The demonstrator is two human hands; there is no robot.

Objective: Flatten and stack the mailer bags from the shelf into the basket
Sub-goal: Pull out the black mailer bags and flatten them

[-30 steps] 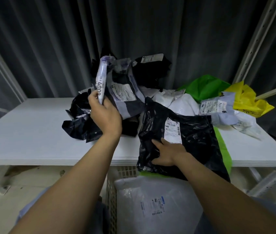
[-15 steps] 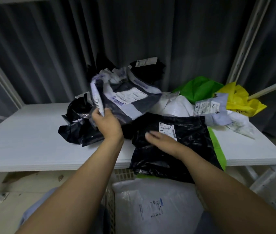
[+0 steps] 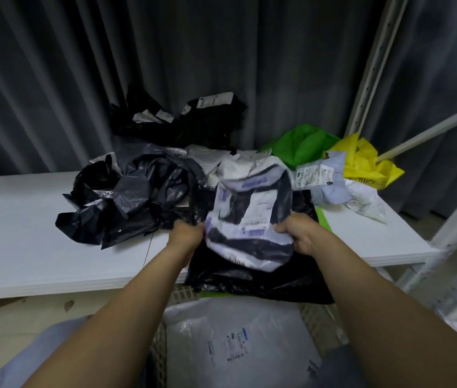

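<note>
Both hands hold the grey-white mailer (image 3: 249, 219), label up. The left hand (image 3: 186, 235) grips its left edge & the right hand (image 3: 297, 233) its right edge, fingers curled round the film w/ tips hidden behind it. The bag sits btwn them over the flat black mailer (image 3: 249, 281) at the shelf's (image 3: 25, 233) front edge, right of centre, long axis running roughly away from the person. The basket (image 3: 182, 294) is straight below & nearer the body than that edge, w/ a white mailer (image 3: 235, 340) already in it, so prob. smooth flat, then draw back & down. The bag is motion-blurred so creases are hard to read, & the basket rim is mostly hidden under the black mailer.
</note>
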